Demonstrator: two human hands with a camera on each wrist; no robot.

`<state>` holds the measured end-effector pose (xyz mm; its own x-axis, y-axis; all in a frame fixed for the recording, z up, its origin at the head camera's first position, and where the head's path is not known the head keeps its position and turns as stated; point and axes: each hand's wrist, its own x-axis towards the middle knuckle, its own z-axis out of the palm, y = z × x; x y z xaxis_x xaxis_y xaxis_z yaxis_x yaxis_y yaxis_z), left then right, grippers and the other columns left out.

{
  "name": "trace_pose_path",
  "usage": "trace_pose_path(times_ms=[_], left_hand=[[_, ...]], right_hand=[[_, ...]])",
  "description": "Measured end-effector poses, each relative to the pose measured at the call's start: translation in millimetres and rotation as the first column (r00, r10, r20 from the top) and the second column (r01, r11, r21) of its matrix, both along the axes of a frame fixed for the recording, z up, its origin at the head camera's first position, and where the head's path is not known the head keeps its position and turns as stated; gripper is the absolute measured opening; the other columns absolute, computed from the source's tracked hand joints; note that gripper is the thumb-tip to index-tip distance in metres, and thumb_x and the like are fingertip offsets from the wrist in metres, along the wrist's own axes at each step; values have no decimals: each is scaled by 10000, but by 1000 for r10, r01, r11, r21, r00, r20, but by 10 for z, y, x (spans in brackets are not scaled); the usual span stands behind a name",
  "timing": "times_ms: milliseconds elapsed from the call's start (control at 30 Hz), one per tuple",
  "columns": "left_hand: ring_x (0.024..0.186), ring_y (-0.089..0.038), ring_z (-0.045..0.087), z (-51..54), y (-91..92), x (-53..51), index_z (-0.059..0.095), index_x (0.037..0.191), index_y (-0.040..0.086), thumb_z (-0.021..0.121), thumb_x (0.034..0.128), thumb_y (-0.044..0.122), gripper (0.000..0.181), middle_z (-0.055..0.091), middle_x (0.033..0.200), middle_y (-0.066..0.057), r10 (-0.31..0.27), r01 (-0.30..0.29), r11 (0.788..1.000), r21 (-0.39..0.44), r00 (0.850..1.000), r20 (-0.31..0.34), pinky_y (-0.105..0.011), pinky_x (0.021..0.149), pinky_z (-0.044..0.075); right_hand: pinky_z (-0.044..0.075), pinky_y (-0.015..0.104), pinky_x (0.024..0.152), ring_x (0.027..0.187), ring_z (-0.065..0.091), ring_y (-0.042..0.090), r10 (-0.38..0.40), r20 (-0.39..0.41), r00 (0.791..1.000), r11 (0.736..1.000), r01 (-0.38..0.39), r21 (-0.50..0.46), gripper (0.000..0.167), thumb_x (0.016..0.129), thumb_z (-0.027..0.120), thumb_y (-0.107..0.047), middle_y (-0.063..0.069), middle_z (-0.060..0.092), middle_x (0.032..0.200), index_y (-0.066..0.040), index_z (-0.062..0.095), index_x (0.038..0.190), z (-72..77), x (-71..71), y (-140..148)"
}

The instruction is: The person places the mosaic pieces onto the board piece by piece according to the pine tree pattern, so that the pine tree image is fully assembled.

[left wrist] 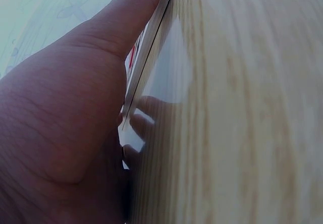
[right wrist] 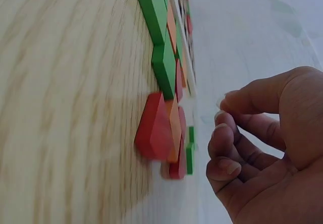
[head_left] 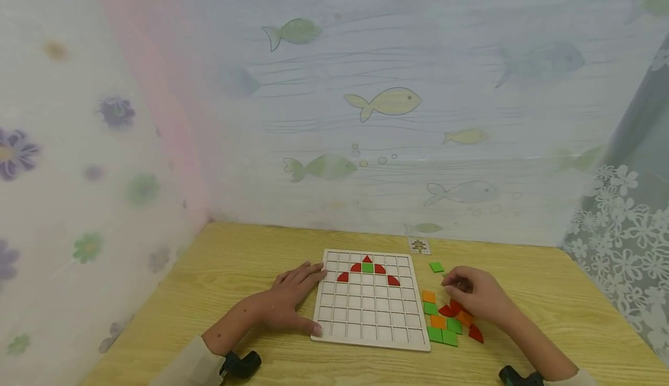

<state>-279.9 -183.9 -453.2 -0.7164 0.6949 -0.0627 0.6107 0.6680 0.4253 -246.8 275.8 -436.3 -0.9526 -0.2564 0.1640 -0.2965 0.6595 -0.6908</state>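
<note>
The background is filled by a fish-printed sheet point(head_left: 381, 43), with a flower-printed sheet point(head_left: 52, 212) hung at the left and white floral lace point(head_left: 622, 223) at the right. Below them a wood-grained table point(head_left: 251, 246) is seen, on which a pale gridded board point(head_left: 368, 303) is laid flat between the two hands. Along the board's left side the left hand point(head_left: 287, 302) is rested, its fingers extended and set well apart from the thumb; the edge is touched by the fingertips and the near left corner by the thumb. The right hand point(head_left: 478, 293) is held to the right of the board, its fingers curled and the tips of thumb and forefinger brought together, with nothing seen between them. A dark device point(head_left: 243, 365) is worn at each wrist. Beyond the board's far right corner a small patterned card point(head_left: 419, 245) is placed. Beside the board's right edge, orange squares point(head_left: 429, 296), green squares point(head_left: 449, 338) and red pieces point(head_left: 476, 333) are scattered, some overlapped; another green square point(head_left: 436, 267) is left farther back, near the right fingertips. In the grid, a red triangle point(head_left: 367, 259) is set above a green tile point(head_left: 368, 268), which is flanked by red quarter-circles point(head_left: 380, 269), with two more placed farther out, one row nearer.
</note>
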Motion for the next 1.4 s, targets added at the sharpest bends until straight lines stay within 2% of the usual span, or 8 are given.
trace_pose_path(times_ms=[100, 333, 567, 733, 967, 1200, 1400], left_hand=[[1642, -385, 26, -1, 3, -2, 182, 1722, 181, 732, 874, 736, 1153, 89, 1789, -65, 3, -3, 1000, -11, 1000, -3, -707, 1208, 154], [1643, -382, 26, 3, 13, -10, 181, 1723, 188, 731, 867, 747, 1160, 92, 1789, -65, 2, -2, 1000, -11, 1000, -4, -699, 1217, 148], [1641, -388, 34, -5, 15, 0, 191, 1721, 188, 742, 874, 724, 1144, 96, 1788, -66, -2, 2, 1000, -6, 1000, -3, -702, 1214, 154], [1642, -386, 34, -3, 15, 7, 192, 1720, 186, 740, 870, 733, 1150, 99, 1787, -62, 1, -1, 1000, -6, 1000, -4, -701, 1215, 155], [1645, -368, 12, 18, 6, 8, 175, 1724, 187, 729, 871, 744, 1159, 84, 1791, -49, 4, -4, 1000, -12, 1000, 10, -703, 1214, 149], [1644, -372, 16, 19, -2, 10, 187, 1722, 191, 729, 871, 746, 1151, 100, 1788, -41, 4, -4, 1000, -1, 1000, 13, -707, 1208, 152], [1644, -373, 21, 12, -6, 7, 188, 1722, 194, 730, 868, 747, 1153, 103, 1788, -41, 4, -4, 1000, 0, 1000, 11, -709, 1205, 157]], right_hand=[[526, 271, 684, 774, 589, 85, 8, 8, 1000, 1000, -8, 10, 78, 1005, 735, -114, -1, 696, 966, -66, 753, 1064, -8, 14, 91], [527, 275, 666, 772, 597, 79, 87, 32, 996, 996, -88, 22, 87, 1018, 726, -152, 11, 688, 982, -80, 749, 1062, -18, -5, 283], [534, 278, 696, 815, 616, 88, 108, 150, 983, 993, -113, 22, 183, 1010, 745, -196, 50, 685, 1007, -49, 725, 1118, -17, -22, 419], [521, 275, 668, 775, 605, 113, 109, 215, 970, 993, -115, 16, 253, 975, 794, -218, 62, 663, 926, -19, 689, 1091, -17, -39, 501], [494, 269, 621, 689, 572, 111, 159, 200, 967, 986, -167, 26, 174, 961, 803, -188, 48, 653, 843, -50, 705, 999, -11, -49, 534], [472, 262, 605, 668, 544, 86, 133, 165, 977, 986, -147, 75, 155, 951, 812, -190, -8, 638, 811, -76, 708, 958, -12, -33, 497], [467, 269, 618, 670, 525, 78, 134, 144, 981, 984, -149, 98, 190, 940, 824, -202, -1, 611, 820, -92, 669, 947, -51, -48, 486]])
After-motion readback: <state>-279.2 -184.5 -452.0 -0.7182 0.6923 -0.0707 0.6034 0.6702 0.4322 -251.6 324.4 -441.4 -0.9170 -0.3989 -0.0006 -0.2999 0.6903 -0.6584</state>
